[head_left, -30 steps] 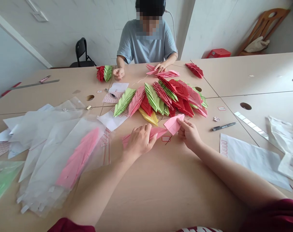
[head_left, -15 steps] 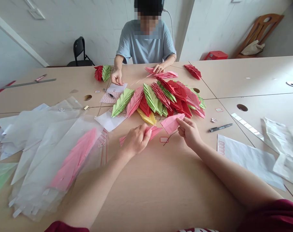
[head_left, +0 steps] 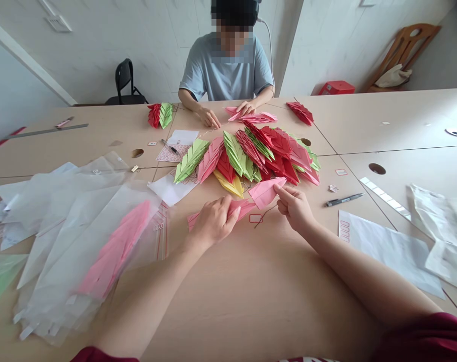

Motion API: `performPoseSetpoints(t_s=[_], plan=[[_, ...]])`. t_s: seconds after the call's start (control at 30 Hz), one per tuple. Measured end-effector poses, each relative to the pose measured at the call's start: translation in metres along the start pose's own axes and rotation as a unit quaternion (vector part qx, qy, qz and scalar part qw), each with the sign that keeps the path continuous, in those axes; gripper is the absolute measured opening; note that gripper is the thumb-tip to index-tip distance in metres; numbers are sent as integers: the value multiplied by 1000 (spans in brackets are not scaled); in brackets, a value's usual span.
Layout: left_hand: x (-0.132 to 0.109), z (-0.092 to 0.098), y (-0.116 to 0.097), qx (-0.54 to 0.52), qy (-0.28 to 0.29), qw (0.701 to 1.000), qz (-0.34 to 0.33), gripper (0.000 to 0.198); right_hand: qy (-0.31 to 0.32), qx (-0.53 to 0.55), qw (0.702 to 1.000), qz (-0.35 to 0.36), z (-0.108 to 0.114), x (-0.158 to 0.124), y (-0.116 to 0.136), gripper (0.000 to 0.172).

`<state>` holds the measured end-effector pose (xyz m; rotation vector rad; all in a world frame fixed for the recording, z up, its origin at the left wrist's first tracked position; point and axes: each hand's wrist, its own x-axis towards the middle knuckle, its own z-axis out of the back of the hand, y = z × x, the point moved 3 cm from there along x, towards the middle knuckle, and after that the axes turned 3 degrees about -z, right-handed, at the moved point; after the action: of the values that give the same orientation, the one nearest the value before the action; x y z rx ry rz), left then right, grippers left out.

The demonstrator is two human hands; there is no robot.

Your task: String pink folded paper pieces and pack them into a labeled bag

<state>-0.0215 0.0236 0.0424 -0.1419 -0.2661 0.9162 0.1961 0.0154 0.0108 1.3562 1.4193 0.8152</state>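
My left hand (head_left: 218, 220) is closed around a pink folded-paper strip (head_left: 244, 209), whose other end sticks out to the left under the hand. Thumb and fingers of my right hand (head_left: 294, 205) pinch a pink folded-paper piece (head_left: 263, 192) by its right edge. The left tip of that piece meets the end of the strip in my left hand; whether it is tucked in, I cannot tell. Just beyond my hands lies a pile of folded-paper strips in red (head_left: 279, 141), green (head_left: 238, 153), pink (head_left: 211, 157) and yellow (head_left: 230, 185). A dark cord (head_left: 265, 216) lies beneath the pieces.
Clear plastic sleeves (head_left: 77, 226), one with a pink strip (head_left: 117, 249) inside, spread over the left side. At right are a pen (head_left: 344, 200), a white paper bag (head_left: 387, 251) and a cable hole (head_left: 377, 168). Opposite, a person (head_left: 228, 70) handles pink folded paper (head_left: 256, 116).
My right hand and its pink piece have shifted slightly left, closer to the strip in my left hand. Across the table, the person's hand on the left has moved right and lower onto the tabletop.
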Motion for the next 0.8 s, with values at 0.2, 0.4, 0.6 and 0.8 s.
performPoseSetpoints(t_s=[0.2, 0.4, 0.6, 0.8], plan=[[0, 1, -4, 14, 4, 1000, -14, 23, 3, 25, 999, -41, 1, 1, -5, 55], [0, 4, -5, 18, -4, 1000, -19, 18, -16, 23, 996, -88, 6, 6, -11, 57], [0, 0, -5, 44, 1, 998, -36, 17, -3, 22, 996, -85, 4, 5, -10, 55], [-1, 1, 3, 73, -41, 996, -6, 21, 29, -32, 999, -11, -2, -1, -6, 55]])
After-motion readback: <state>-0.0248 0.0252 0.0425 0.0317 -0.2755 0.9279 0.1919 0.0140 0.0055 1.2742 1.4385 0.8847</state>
